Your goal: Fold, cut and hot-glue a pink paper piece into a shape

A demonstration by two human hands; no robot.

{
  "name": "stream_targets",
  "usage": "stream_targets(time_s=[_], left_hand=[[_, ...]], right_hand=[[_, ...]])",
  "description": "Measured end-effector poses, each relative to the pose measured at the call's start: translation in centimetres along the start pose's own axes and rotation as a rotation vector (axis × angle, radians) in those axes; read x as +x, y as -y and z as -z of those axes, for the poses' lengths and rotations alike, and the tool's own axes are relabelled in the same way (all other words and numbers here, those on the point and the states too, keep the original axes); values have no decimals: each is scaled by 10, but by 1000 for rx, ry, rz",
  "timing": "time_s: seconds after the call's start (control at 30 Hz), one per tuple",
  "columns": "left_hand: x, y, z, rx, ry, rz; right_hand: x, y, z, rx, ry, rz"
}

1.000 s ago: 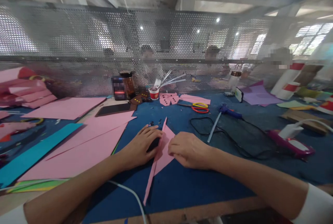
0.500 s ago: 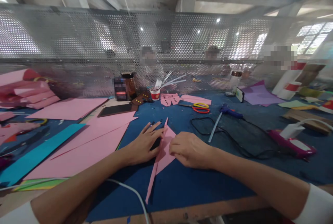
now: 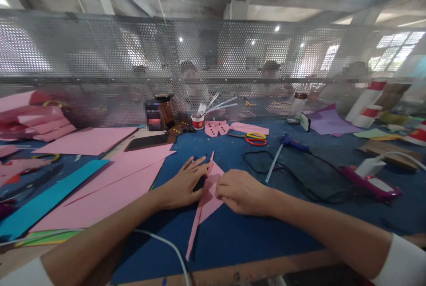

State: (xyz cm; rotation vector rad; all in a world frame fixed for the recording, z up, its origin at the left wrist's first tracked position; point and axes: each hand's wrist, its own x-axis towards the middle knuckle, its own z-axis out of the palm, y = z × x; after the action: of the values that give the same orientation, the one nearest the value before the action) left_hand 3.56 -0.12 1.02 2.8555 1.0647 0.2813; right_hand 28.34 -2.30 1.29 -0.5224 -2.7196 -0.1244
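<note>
Pink paper [image 3: 209, 199] on a blue table [image 3: 259, 235]
The left hand [image 3: 186, 185] is spread wide, touching it; the right hand [image 3: 241, 192] is curled there, and I can't tell if it pinches.

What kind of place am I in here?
Probably a paper-craft workshop: flat pink paper sheets lie on a blue-topped worktable, along with metal scissors with yellow and red handles and what looks like a blue plastic glue gun.

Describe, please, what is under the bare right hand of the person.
The right hand partly covers an angular pink paper piece on the blue tabletop. The paper's right end and anything beneath the palm cannot be seen.
</note>
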Motion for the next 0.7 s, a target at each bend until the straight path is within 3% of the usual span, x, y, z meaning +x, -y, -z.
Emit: stream_targets(time_s=[0.47,0.7], left_hand=[[-4,17,-4,-147,42,17],[-2,11,-2,-154,29,48]], right_hand=[[14,6,-4,-3,13,35],[16,8,-8,44,52,106]])
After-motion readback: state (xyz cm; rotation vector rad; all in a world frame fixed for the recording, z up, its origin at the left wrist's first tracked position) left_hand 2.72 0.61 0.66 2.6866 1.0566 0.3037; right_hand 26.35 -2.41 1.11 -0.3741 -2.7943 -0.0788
